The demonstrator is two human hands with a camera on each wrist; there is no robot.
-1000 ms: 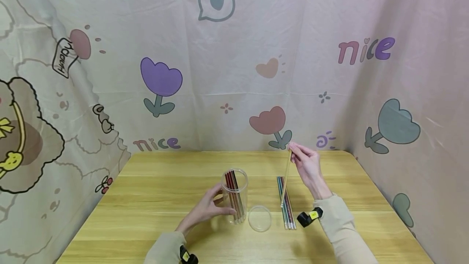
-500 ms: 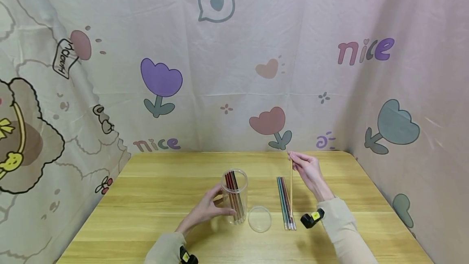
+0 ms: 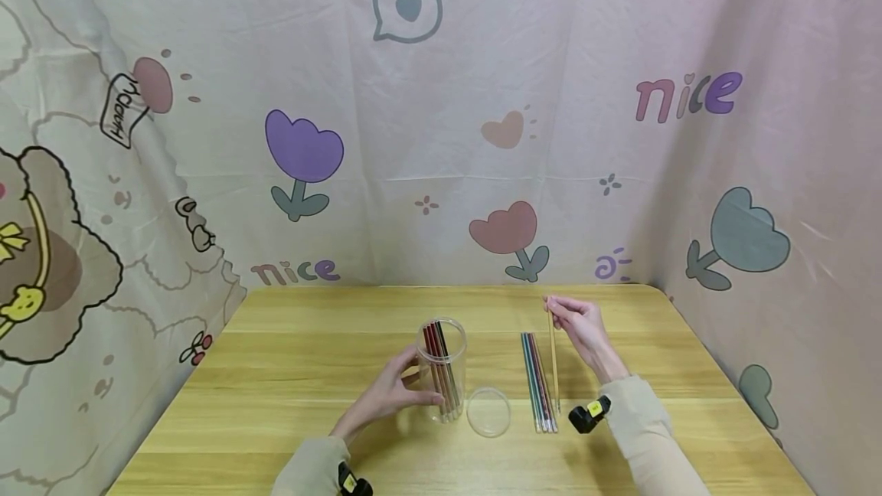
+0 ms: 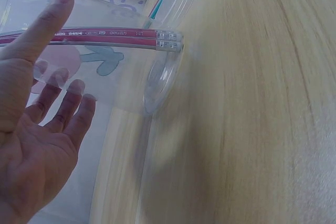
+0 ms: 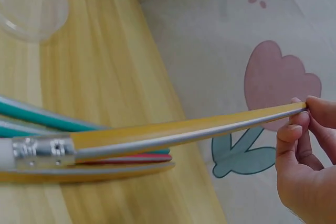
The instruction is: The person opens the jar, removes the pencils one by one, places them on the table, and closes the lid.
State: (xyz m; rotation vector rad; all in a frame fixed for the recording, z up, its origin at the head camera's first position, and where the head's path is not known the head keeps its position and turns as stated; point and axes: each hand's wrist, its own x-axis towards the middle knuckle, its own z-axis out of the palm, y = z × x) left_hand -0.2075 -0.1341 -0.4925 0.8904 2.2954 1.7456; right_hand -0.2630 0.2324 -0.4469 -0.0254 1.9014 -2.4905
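My left hand [image 3: 394,395] holds an upright clear plastic jar [image 3: 458,377] around its side, thumb in front. Inside the jar lean several pencils [image 3: 444,373], dark red and black, eraser ends down; red ones [image 4: 115,38] show through the wall in the left wrist view. My right hand [image 3: 582,327] pinches a yellow pencil [image 3: 554,366] by its far end, between thumb and fingertips. Its metal ferrule and white eraser point down, close to the right side of a row of pencils [image 3: 537,381] on the table. Whether the eraser touches the table, I cannot tell.
A clear round lid [image 3: 488,412] lies flat between the jar and the pencil row. The wooden table [image 3: 310,343] ends at a patterned cloth backdrop [image 3: 427,136] behind and at the sides.
My right hand has come down and slightly right, and the yellow pencil's lower end has swung rightward from over the row to its right side. My left hand and the jar stay put.
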